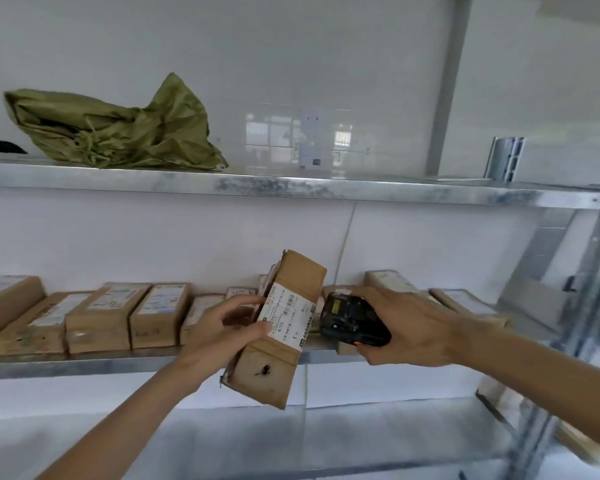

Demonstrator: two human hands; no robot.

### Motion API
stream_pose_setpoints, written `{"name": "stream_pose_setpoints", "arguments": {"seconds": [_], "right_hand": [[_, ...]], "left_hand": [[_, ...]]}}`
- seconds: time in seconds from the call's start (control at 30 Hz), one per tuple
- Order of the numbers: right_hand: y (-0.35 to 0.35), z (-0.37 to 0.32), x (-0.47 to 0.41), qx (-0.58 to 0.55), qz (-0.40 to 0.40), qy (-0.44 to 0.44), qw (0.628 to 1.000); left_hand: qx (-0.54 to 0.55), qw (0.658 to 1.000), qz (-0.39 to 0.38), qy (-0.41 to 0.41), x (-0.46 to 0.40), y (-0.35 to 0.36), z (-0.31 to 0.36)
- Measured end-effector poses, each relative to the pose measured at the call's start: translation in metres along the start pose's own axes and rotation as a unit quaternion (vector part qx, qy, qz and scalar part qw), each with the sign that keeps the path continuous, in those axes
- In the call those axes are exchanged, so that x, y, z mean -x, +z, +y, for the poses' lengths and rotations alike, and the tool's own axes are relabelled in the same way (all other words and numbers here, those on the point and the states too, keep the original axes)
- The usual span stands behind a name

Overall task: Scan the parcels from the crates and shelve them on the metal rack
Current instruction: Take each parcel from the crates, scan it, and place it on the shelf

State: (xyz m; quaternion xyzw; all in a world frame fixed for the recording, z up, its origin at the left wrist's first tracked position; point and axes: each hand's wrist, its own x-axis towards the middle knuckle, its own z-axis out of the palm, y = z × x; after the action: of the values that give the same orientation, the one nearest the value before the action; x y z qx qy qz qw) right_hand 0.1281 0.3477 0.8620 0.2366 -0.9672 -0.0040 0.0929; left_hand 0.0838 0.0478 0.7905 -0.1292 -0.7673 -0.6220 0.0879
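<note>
My left hand point(227, 329) grips a long brown cardboard parcel point(278, 344) from its left side, holding it tilted in front of the metal rack point(291, 187). A white barcode label point(288, 315) wraps across the parcel's middle. My right hand point(406, 327) holds a black handheld scanner point(352, 320) just right of the label, its front end pointing at the parcel. A row of several brown labelled parcels point(101, 315) lies on the middle shelf behind my hands.
A crumpled olive-green sack point(118, 128) lies on the top shelf at the left. More parcels point(465, 303) lie on the middle shelf at the right. The rack's upright post point(589, 271) stands at the right edge. A lower shelf point(326, 441) shows beneath my arms.
</note>
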Motion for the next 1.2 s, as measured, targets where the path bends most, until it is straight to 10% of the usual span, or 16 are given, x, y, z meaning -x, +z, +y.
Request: {"name": "stream_pose_setpoints", "arguments": {"seconds": [0.5, 1.2], "right_hand": [[-0.013, 0.131, 0.124, 0.108, 0.038, 0.056, 0.992], [-0.043, 0.130, 0.163, 0.189, 0.031, 0.079, 0.978]], "left_hand": [[-0.023, 0.996, -0.056, 0.071, -0.011, 0.179, 0.027], [-0.039, 0.990, -0.083, 0.108, -0.019, 0.200, 0.047]]}}
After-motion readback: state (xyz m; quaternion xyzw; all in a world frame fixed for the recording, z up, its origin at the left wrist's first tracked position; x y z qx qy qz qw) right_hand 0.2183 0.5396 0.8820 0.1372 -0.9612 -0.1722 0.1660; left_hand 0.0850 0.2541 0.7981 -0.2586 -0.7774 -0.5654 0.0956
